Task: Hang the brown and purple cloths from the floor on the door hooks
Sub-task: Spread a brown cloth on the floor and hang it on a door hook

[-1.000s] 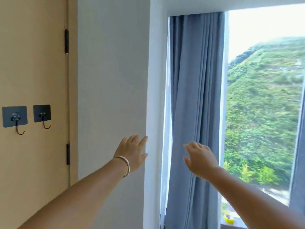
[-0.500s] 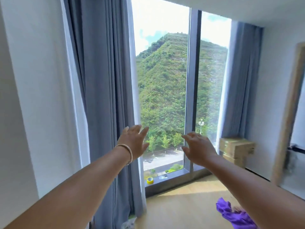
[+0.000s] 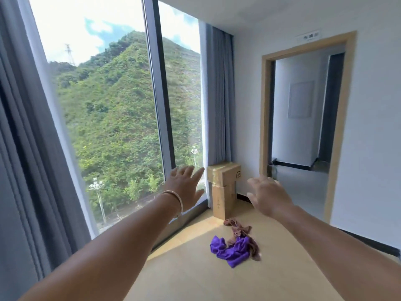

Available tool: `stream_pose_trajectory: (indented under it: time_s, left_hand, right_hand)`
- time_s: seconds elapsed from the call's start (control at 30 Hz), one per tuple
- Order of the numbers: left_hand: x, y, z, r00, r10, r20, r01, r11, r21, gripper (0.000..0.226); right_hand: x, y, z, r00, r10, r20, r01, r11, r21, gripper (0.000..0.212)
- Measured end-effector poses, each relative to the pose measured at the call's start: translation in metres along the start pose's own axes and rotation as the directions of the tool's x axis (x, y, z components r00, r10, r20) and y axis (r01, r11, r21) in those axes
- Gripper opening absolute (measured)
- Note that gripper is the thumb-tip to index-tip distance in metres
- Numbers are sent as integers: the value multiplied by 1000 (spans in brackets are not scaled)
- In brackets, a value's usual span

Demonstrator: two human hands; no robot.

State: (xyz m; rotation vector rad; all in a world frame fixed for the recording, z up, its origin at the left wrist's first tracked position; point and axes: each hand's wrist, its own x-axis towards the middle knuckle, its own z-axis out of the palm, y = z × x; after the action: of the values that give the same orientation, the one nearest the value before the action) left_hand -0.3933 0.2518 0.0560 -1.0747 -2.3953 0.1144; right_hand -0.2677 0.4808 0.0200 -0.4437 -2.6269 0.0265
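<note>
A purple cloth (image 3: 233, 249) lies crumpled on the wooden floor, with a brown cloth (image 3: 239, 230) tangled beside and partly under it. Both arms stretch forward at chest height, well above the cloths. My left hand (image 3: 186, 185), with a bracelet on its wrist, is open with fingers spread and holds nothing. My right hand (image 3: 265, 195) is open too, palm down, fingers relaxed and empty. The door with its hooks is out of view.
Two stacked cardboard boxes (image 3: 224, 187) stand in the corner just behind the cloths. A tall window (image 3: 108, 116) with grey curtains (image 3: 218, 94) fills the left. An open doorway (image 3: 303, 118) leads out on the right. Bare floor (image 3: 195, 276) lies before me.
The view has swung right, from the door with two black hooks past the window to the room corner. Both cloths and the doorway have come into sight. Both hands stay open.
</note>
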Motion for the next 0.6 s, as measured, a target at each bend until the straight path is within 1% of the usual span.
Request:
stream_pose_trajectory:
  time_s: [0.2, 0.3, 0.47, 0.6]
  left_hand:
    - [69, 93, 11, 984, 158, -86, -164, 984, -72, 68]
    - [98, 138, 18, 970, 214, -117, -228, 966, -125, 68]
    - [134, 212, 30, 936, 314, -157, -339, 926, -167, 68]
    - [159, 261, 43, 899, 398, -182, -428, 887, -174, 67]
  right_hand:
    - [-21, 103, -16, 988, 153, 0, -152, 981, -119, 43]
    - [-38, 147, -26, 973, 229, 9, -225, 962, -152, 48]
    - [-66, 212, -39, 932, 363, 7, -350, 906, -239, 47]
    - [-84, 253, -43, 880, 475, 18, -453, 848, -275, 48]
